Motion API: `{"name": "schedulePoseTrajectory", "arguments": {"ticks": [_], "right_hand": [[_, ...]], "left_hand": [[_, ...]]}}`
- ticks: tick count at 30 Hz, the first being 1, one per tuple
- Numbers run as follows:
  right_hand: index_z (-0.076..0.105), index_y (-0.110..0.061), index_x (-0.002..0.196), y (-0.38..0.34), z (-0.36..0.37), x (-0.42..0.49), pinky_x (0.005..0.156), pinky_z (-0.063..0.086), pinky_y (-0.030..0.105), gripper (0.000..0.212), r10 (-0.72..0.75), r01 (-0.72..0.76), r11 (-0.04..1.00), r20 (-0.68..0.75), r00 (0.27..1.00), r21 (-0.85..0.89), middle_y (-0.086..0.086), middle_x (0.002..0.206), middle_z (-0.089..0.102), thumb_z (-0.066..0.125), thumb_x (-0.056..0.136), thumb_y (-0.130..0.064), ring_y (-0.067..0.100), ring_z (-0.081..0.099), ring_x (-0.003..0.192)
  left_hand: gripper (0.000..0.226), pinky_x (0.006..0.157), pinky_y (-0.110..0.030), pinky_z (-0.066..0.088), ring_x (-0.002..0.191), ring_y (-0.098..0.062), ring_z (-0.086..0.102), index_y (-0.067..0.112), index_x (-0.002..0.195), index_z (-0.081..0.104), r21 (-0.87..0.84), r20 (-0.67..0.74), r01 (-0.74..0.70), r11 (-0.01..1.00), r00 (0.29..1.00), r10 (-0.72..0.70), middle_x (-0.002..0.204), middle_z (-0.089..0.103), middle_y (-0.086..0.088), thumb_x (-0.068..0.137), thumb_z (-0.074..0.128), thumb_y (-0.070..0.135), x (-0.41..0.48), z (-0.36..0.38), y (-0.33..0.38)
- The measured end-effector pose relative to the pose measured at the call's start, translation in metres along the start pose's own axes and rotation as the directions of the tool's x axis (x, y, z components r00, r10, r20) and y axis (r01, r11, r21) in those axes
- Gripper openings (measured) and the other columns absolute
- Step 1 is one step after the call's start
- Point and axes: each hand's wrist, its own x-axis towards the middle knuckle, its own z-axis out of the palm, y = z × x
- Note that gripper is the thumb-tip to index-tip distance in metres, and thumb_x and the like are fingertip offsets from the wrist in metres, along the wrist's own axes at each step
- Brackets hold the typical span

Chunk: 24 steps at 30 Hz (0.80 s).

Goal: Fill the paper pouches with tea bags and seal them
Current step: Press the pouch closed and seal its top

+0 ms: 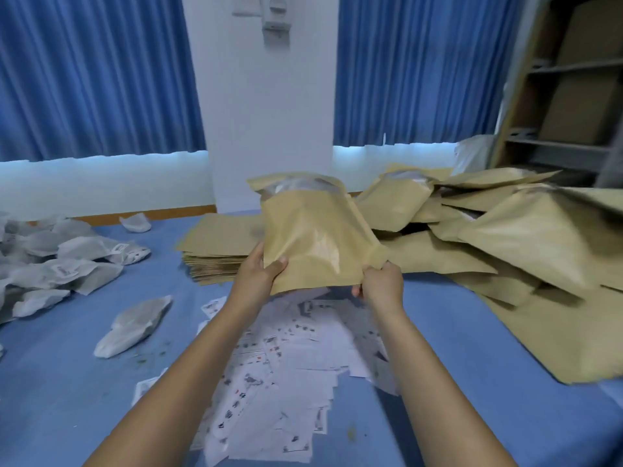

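The held pouch (pixel 303 237) is covering part of the flat stack (pixel 215 244) behind it. Left of it, the tea bag heap (pixel 50 264) is running off-frame. Below it, print on the slips (pixel 286 365) is blurring.

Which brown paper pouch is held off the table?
The bulging pouch in the middle, gripped by the left hand and right hand; the others lie stacked or piled.

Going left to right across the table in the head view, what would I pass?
Heap of white tea bags → lone white tea bag → flat stack of brown paper pouches → brown paper pouch gripped by left hand and right hand → pile of bulging brown pouches.
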Motion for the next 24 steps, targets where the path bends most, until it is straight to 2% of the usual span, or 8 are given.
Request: {"name": "schedulePoseTrajectory", "arguments": {"ticks": [3, 6, 10, 14, 16, 18, 21, 24], "right_hand": [[0.056, -0.011, 0.080, -0.006, -0.051, 0.013, 0.047, 0.039, 0.024, 0.024, 0.016, 0.010, 0.985, -0.151, 0.988, 0.171, -0.001, 0.056, 0.056, 0.039, 0.089, 0.004, 0.006, 0.047, 0.033], [0.051, -0.009, 0.076, -0.010, -0.091, 0.022, 0.034, 0.032, 0.019, 0.026, -0.015, 0.083, 0.962, -0.251, 0.968, 0.261, 0.005, 0.060, 0.054, 0.035, 0.088, 0.008, 0.008, 0.045, 0.029], [0.046, -0.002, 0.098, -0.025, -0.132, 0.036, 0.039, 0.041, 0.020, 0.017, -0.035, 0.169, 0.921, -0.360, 0.932, 0.351, 0.001, 0.038, 0.054, 0.033, 0.093, 0.007, 0.010, 0.048, 0.029], [0.046, 0.008, 0.115, -0.068, -0.162, 0.060, 0.043, 0.049, 0.018, 0.023, -0.053, 0.323, 0.721, -0.417, 0.908, 0.613, 0.016, 0.085, 0.059, 0.037, 0.094, 0.012, 0.011, 0.060, 0.041], [0.048, 0.005, 0.115, -0.096, -0.173, 0.074, 0.069, 0.058, 0.022, 0.018, -0.141, 0.320, 0.578, -0.295, 0.945, 0.751, 0.023, 0.117, 0.057, 0.045, 0.099, -0.002, 0.022, 0.071, 0.079], [0.039, 0.008, 0.132, -0.118, -0.179, 0.086, 0.098, 0.048, 0.029, 0.043, -0.152, 0.250, 0.470, -0.201, 0.968, 0.847, 0.027, 0.137, 0.045, 0.049, 0.099, -0.017, 0.030, 0.057, 0.118], [0.036, 0.011, 0.135, -0.121, -0.170, 0.093, 0.101, 0.045, 0.031, 0.044, -0.126, 0.151, 0.572, -0.096, 0.987, 0.806, 0.025, 0.141, 0.043, 0.049, 0.099, -0.011, 0.033, 0.051, 0.125], [0.045, 0.008, 0.121, -0.090, -0.141, 0.092, 0.096, 0.045, 0.038, 0.023, -0.052, -0.003, 0.752, 0.063, 0.997, 0.659, 0.028, 0.127, 0.052, 0.038, 0.100, 0.001, 0.040, 0.052, 0.122]], "left_hand": [[0.022, 0.061, -0.029, 0.057, 0.075, -0.008, 0.070, 0.021, 0.115, 0.058, 0.038, 0.060, 0.073, 0.997, 0.995, -0.075, 0.096, 0.069, 0.006, 0.094, 0.057, 0.012, 0.010, 0.058, -0.002], [0.009, 0.035, -0.020, 0.042, 0.037, -0.011, 0.052, 0.006, 0.095, 0.061, 0.111, 0.081, 0.183, 0.977, 0.978, -0.192, 0.060, 0.057, 0.001, 0.094, 0.058, 0.015, 0.014, 0.101, -0.003], [0.034, 0.034, -0.015, 0.028, 0.029, -0.006, 0.032, 0.011, 0.063, 0.045, 0.196, 0.143, 0.213, 0.957, 0.959, -0.243, 0.049, 0.038, -0.002, 0.095, 0.056, 0.013, 0.021, 0.155, 0.008], [0.008, 0.048, -0.014, 0.040, 0.056, -0.007, 0.050, 0.002, 0.089, 0.054, -0.164, 0.315, 0.257, 0.952, 0.929, -0.196, 0.077, 0.053, -0.009, 0.096, 0.051, 0.002, 0.038, 0.225, 0.060], [0.034, 0.066, -0.020, 0.050, 0.076, -0.015, 0.060, 0.001, 0.129, 0.043, -0.232, 0.399, 0.280, 0.932, 0.901, -0.172, 0.113, 0.057, -0.012, 0.096, 0.052, 0.004, 0.043, 0.253, 0.080], [0.058, 0.074, -0.025, 0.054, 0.088, -0.020, 0.064, -0.001, 0.146, 0.024, -0.127, 0.477, 0.238, 0.963, 0.866, -0.151, 0.131, 0.050, -0.012, 0.096, 0.054, 0.009, 0.044, 0.268, 0.086], [0.044, 0.072, -0.023, 0.052, 0.088, -0.014, 0.061, 0.008, 0.138, 0.042, 0.143, 0.471, 0.100, 0.985, 0.868, -0.157, 0.133, 0.051, -0.009, 0.096, 0.054, 0.012, 0.044, 0.267, 0.073], [0.038, 0.090, -0.028, 0.044, 0.107, -0.021, 0.056, 0.008, 0.130, 0.052, 0.472, 0.216, -0.083, 0.878, 0.976, -0.023, 0.126, 0.055, -0.010, 0.092, 0.056, 0.013, 0.056, 0.239, 0.040]]}}
